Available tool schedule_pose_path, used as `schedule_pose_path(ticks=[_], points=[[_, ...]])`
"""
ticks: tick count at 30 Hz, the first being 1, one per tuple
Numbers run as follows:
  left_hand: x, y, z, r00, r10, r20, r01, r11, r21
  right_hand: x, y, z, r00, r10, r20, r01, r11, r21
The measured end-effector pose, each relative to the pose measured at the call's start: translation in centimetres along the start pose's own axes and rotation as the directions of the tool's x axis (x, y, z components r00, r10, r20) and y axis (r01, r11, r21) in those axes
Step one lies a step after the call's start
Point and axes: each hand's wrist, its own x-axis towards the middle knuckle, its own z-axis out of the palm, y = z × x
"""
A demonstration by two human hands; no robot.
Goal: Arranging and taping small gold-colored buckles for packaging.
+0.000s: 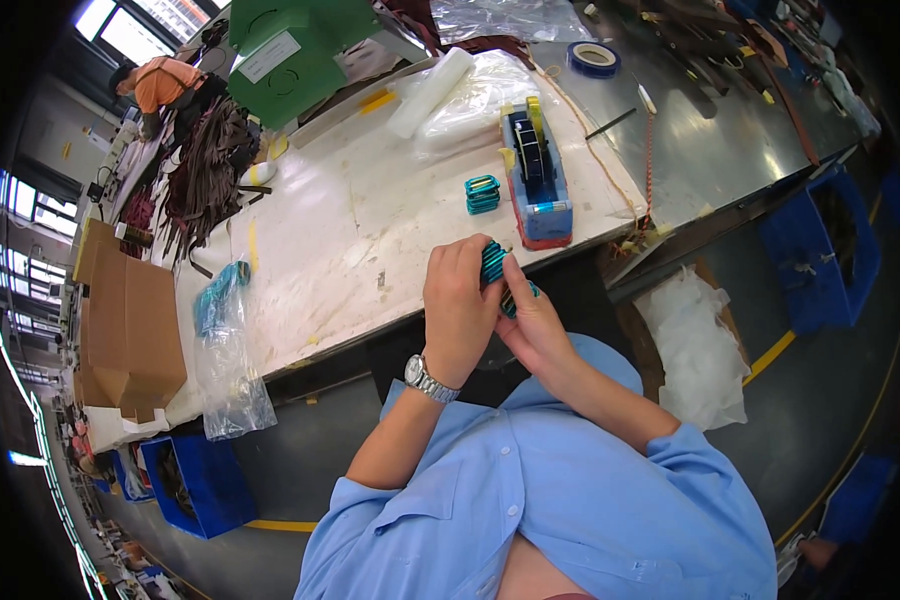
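Just off the table's front edge, my left hand (457,305) and my right hand (540,328) meet with bent fingers around a small stack of shiny teal metal buckles (493,262). More teal shows by my right fingers, partly hidden by them. A similar bundle of teal buckles (482,195) stands on the table just beyond my hands. To its right is a blue tape dispenser (555,215) with a red base and a tape roll in it. A clear plastic bag (232,370) hangs over the table edge at left, with teal pieces (222,295) at its top.
On the worn white tabletop (310,250) lie clear plastic sheets (460,105) and dark strips (205,165). A cardboard box (135,320) is at left, a green machine (290,60) behind. Blue bins (195,485) stand on the floor. A person in orange (165,85) works far left.
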Motion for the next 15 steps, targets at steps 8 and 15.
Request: schedule_pose_path(ticks=[8,15], points=[[-1.5,-0.5,-2.5,0.998,0.036,-0.043,-0.031,0.993,0.115,0.6,1.4,2.0,0.996,0.072,0.056,-0.073,0.997,0.020],[-3.5,0.0,-6.8,1.000,-0.007,0.003,0.007,0.992,0.129,0.7,1.3,3.1,0.973,0.165,0.159,-0.157,0.986,-0.061]])
